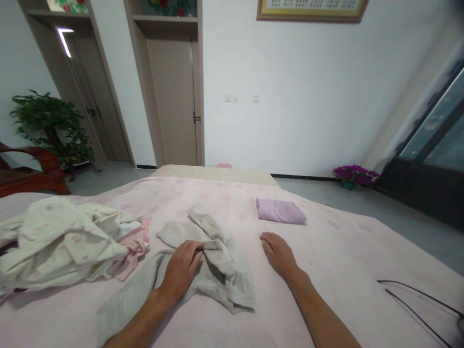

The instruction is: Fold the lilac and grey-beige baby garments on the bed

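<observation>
A light grey ribbed garment [217, 270] lies crumpled on the pink flowered bedsheet [319, 299], one long part stretching toward the lower left. My left hand [183, 268] rests on it with bent fingers closed on a fold of its cloth; the fingertips are partly hidden. To the right, my right hand [277, 251] lies on the sheet with nothing in it, its fingers stretched forward and close together. Just beyond that hand is a folded purple cloth item [281, 211]. I cannot tell whether the grey garment is a top or trousers.
A heap of cream clothes [68, 241] with a pink piece [134, 246] sits at the left. Thin black cords or wire ends [420, 290] lie at the right edge. Beyond the bed are a door [172, 96], a leafy plant [54, 125] and purple flowers [355, 175].
</observation>
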A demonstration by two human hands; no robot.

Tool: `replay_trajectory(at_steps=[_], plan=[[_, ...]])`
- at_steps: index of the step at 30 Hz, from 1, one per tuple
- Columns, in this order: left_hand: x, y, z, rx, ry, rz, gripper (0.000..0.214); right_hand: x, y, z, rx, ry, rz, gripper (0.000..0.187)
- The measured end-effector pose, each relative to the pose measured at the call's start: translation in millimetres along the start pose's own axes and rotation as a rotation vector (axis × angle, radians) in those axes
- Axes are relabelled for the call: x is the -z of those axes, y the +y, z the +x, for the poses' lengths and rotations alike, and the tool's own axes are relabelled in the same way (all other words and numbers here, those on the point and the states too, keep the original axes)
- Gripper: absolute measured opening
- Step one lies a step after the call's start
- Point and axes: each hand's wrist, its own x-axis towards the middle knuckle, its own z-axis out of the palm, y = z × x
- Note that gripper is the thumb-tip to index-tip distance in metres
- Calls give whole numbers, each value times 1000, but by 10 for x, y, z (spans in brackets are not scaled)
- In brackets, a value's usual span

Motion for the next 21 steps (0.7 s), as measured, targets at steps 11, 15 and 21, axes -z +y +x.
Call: replay_trajectory(at_steps=[11,15,21], plan=[[-188,-329,-42,-87,-30,176,41,198,-475,13,122,-170,289,30],[-154,-277,-50,-147,4,208,45,205,-712,-10,201,-276,311,39],[-135,-24,-33,-379,-145,151,68,80,-904,-41,165,-337,598,40]])
